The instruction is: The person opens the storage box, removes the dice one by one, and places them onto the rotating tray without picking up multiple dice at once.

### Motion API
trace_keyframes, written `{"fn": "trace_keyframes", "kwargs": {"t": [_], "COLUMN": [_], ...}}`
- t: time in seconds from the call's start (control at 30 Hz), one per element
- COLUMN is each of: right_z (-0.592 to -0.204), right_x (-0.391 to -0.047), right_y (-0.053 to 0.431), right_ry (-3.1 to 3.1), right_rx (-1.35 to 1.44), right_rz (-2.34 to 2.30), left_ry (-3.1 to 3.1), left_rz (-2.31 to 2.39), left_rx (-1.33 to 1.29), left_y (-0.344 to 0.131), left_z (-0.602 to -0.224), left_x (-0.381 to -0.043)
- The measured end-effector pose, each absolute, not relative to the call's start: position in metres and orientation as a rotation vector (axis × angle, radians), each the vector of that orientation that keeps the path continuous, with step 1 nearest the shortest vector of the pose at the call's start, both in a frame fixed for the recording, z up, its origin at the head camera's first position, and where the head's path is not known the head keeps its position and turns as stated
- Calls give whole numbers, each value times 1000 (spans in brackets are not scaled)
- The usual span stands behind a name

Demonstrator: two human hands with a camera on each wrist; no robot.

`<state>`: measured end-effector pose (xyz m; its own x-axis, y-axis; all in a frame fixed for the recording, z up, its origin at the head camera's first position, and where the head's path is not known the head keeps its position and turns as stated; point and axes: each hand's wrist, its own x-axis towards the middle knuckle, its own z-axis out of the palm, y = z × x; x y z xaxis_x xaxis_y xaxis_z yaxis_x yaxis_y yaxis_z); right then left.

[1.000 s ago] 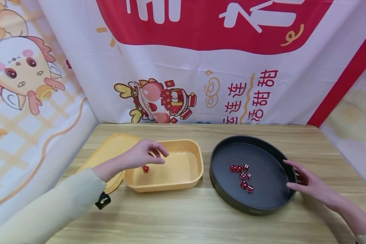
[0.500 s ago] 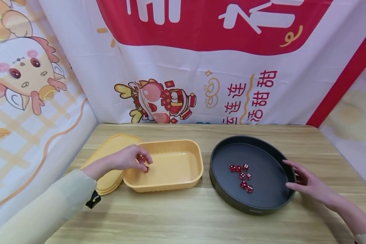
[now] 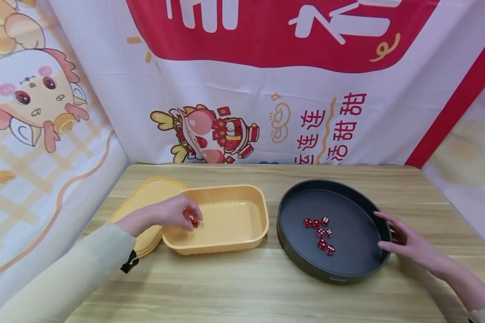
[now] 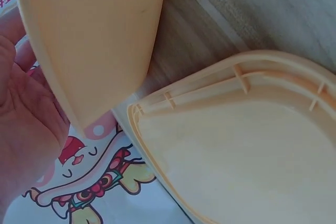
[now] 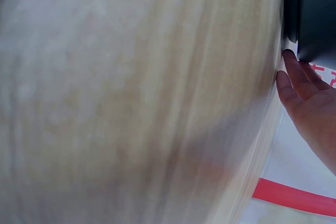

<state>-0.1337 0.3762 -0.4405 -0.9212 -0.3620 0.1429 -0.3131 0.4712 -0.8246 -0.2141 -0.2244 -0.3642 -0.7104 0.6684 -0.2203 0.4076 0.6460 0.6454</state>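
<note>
The left hand (image 3: pixel 174 212) pinched red dice (image 3: pixel 196 223) in the box (image 3: pixel 234 245); the right hand (image 3: pixel 408 242), fingers wide, probably steadied the pan (image 3: pixel 351 224).

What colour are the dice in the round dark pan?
The dice are red with white spots; the head view shows them best.

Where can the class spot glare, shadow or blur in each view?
Head: small white glint inside the yellow box; left wrist: rather dim, though ribs on the lid read clearly; right wrist: tabletop grain looks blurred, with a greyish shadow across it.
</note>
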Motion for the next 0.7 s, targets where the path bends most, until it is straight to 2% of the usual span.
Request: {"fn": "trace_keyframes", "kwargs": {"t": [0.37, 0.7], "right_z": [-440, -438], "right_x": [-134, -132], "right_y": [375, 375], "right_ry": [2641, 2679], "right_rx": [-608, -561], "right_rz": [-1477, -1428], "left_ry": [2511, 2602], "left_rz": [783, 676], "left_rx": [777, 844], "left_y": [-221, -215], "left_z": [-373, -382], "left_x": [-218, -223]}}
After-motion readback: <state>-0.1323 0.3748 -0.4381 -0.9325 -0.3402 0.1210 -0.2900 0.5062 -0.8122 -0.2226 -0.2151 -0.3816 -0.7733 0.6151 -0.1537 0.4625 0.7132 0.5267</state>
